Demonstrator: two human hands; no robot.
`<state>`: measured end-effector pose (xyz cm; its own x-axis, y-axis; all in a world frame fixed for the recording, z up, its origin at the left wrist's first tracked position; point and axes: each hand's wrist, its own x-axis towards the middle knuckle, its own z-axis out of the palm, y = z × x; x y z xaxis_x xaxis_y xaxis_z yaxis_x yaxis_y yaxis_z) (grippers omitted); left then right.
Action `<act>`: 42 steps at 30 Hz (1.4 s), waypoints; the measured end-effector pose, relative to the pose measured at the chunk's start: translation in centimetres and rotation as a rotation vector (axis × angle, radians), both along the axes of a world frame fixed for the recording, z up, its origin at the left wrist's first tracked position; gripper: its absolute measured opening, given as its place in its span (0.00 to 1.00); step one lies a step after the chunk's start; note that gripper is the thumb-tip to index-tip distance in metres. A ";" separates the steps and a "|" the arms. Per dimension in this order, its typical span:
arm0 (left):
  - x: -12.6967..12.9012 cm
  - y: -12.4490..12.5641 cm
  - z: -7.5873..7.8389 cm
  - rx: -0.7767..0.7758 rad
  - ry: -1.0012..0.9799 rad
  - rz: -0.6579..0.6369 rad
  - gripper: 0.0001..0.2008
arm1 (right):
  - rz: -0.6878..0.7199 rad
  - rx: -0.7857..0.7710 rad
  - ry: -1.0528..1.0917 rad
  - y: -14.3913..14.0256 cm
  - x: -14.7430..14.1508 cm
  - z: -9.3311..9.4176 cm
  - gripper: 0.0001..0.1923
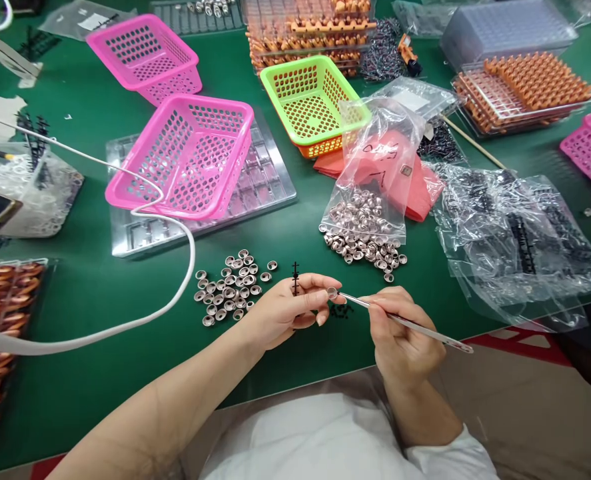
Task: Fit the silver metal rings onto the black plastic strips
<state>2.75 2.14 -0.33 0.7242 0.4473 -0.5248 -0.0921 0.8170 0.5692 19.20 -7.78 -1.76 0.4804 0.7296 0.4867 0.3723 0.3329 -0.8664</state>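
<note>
My left hand (295, 303) is closed, pinching a small round metal cup (332, 293) between thumb and fingers. A thin black plastic sprue (296, 277) with short side branches sticks up from the same hand. My right hand (408, 333) grips slim metal tweezers (420, 328), whose tip meets the cup's edge or lies just beside it. Tiny black pieces (342, 311) lie on the table between the hands. Loose metal cups (230, 288) are spread left of my left hand. Further metal cups (362, 227) spill from a clear plastic bag (382, 153) beyond my hands.
A white cable (190, 260) loops across the left side. Pink baskets (225, 113) and a green basket (298, 143) stand farther back, one pink basket on a clear tray (270, 180). Plastic bags of black parts (520, 233) lie right. Orange parts (535, 80) fill trays at the back.
</note>
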 end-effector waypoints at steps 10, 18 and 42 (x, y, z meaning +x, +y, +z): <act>0.1 -0.4 -0.2 0.105 0.086 -0.049 0.19 | 0.055 -0.018 -0.165 -0.1 0.1 0.2 0.16; 0.1 -0.5 -0.5 0.115 0.069 -0.040 0.18 | 0.093 -0.010 -0.172 -0.1 0.1 0.4 0.19; 0.1 -0.7 -0.3 0.107 0.111 -0.012 0.17 | 0.108 0.032 -0.222 0.1 0.1 0.5 0.19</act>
